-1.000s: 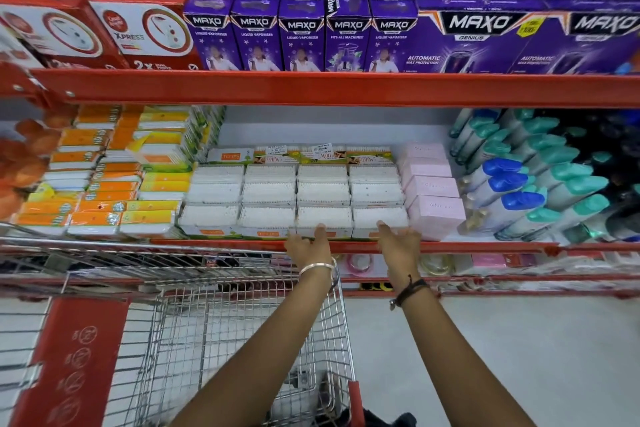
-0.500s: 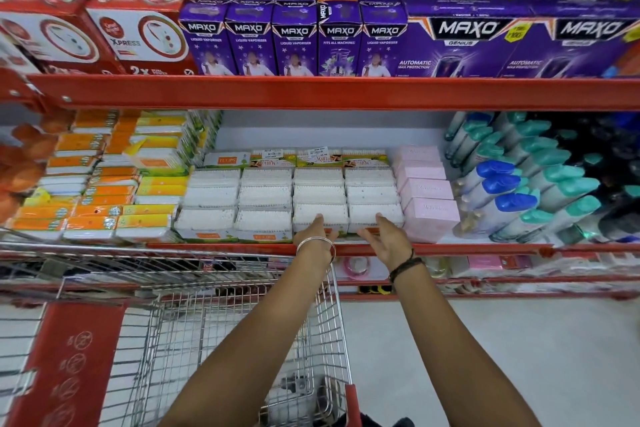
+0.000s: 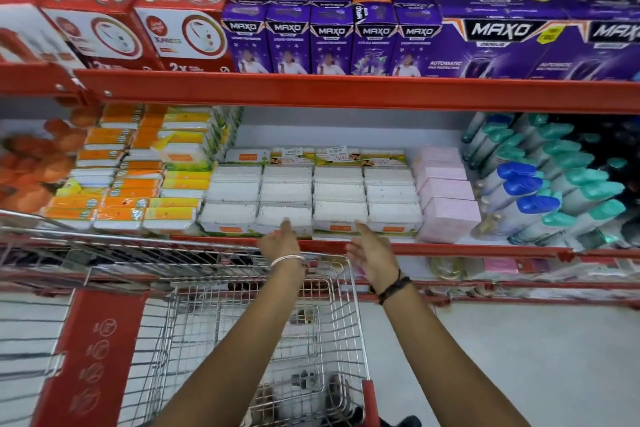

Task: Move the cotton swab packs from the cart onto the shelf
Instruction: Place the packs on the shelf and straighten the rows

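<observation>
Both hands off now: left hand [image 3: 279, 242] and right hand [image 3: 372, 247] have let go, fingers apart, empty. Cotton swab packs [image 3: 313, 196] sit squared on the shelf [image 3: 450, 248]; cart [image 3: 263, 340] looks nearly empty.

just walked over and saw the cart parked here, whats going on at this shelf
A person is stocking cotton swab packs onto the middle shelf. The packs sit in neat rows between orange-and-yellow packs and pink boxes. Both hands are empty: the left hand has a fingertip at the front row, the right hand is open just in front of the shelf edge. The wire cart below them looks nearly empty.
</observation>
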Motion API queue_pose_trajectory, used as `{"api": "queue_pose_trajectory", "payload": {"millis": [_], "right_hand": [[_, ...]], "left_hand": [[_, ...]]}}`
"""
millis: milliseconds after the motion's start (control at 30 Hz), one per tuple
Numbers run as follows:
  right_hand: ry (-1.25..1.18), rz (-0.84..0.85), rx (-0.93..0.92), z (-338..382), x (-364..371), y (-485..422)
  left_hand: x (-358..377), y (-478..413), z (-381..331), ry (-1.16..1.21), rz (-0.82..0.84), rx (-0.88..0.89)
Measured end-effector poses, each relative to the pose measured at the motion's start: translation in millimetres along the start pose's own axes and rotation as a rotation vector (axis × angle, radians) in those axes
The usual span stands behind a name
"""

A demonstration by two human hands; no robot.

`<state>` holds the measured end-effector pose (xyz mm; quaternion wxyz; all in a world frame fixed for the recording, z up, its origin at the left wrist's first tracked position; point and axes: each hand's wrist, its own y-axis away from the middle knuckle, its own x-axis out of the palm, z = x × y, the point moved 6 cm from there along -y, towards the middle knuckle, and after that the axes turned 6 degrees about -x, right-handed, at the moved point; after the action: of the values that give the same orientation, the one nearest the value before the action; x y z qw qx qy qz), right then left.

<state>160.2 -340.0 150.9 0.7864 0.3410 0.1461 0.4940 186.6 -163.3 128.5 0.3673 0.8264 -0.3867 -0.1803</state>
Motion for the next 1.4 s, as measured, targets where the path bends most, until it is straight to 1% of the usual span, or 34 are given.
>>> {"api": "queue_pose_trajectory", "payload": {"millis": [67, 100, 167, 300, 367, 467, 600, 800, 967, 1033, 1067, 1100, 1133, 1167, 1200, 1233, 1267, 1300, 1333, 1400], "right_hand": [[-0.049, 0.112, 0.032, -9, 30, 11], [-0.097, 0.160, 0.057, -14, 46, 15], [-0.187, 0.200, 0.101, -24, 76, 21], [-0.214, 0.188, 0.122, -33, 112, 20], [-0.222, 0.169, 0.128, -36, 121, 17], [-0.266, 0.125, 0.121, -38, 128, 11], [-0.328, 0.074, 0.110, -37, 131, 6], [-0.339, 0.045, 0.113, -33, 137, 4], [-0.368, 0.032, 0.126, -34, 142, 2], [-0.342, 0.033, 0.125, -33, 140, 6], [-0.294, 0.055, 0.123, -31, 138, 10], [-0.214, 0.087, 0.123, -30, 135, 15], [-0.071, 0.127, 0.109, -28, 132, 21], [0.121, 0.161, 0.067, -26, 129, 27], [0.339, 0.157, -0.042, -20, 126, 30], [0.566, 0.103, -0.227, -9, 123, 33], [0.794, 0.019, -0.459, 3, 123, 34], [0.962, -0.072, -0.674, 13, 125, 36], [1.048, -0.132, -0.844, 22, 130, 35], [1.139, -0.145, -1.044, 31, 141, 24]], "left_hand": [[-26, -15, -20, 0.008, -0.110, 0.047], [-38, -22, -29, 0.006, -0.141, 0.036], [-57, -32, -47, 0.002, -0.169, 0.017], [-74, -51, -63, 0.042, -0.152, -0.052], [-74, -51, -67, 0.108, -0.092, -0.098], [-70, -63, -72, 0.202, -0.010, -0.120], [-70, -68, -71, 0.199, 0.003, -0.141], [-66, -65, -74, 0.211, 0.016, -0.183], [-66, -58, -79, 0.216, 0.027, -0.165], [-68, -57, -78, 0.218, 0.011, -0.182], [-72, -56, -76, 0.160, -0.023, -0.181], [-77, -54, -77, 0.031, -0.086, -0.142], [-82, -50, -81, -0.114, -0.144, -0.048], [-84, -44, -87, -0.208, -0.164, 0.114], [-83, -37, -99, -0.248, -0.142, 0.326], [-81, -27, -110, -0.301, -0.094, 0.544], [-77, -19, -121, -0.403, -0.058, 0.745], [-71, -15, -128, -0.551, -0.036, 0.914], [-64, -17, -133, -0.700, -0.019, 1.048], [-47, -29, -139, -0.960, 0.018, 1.190]]}}
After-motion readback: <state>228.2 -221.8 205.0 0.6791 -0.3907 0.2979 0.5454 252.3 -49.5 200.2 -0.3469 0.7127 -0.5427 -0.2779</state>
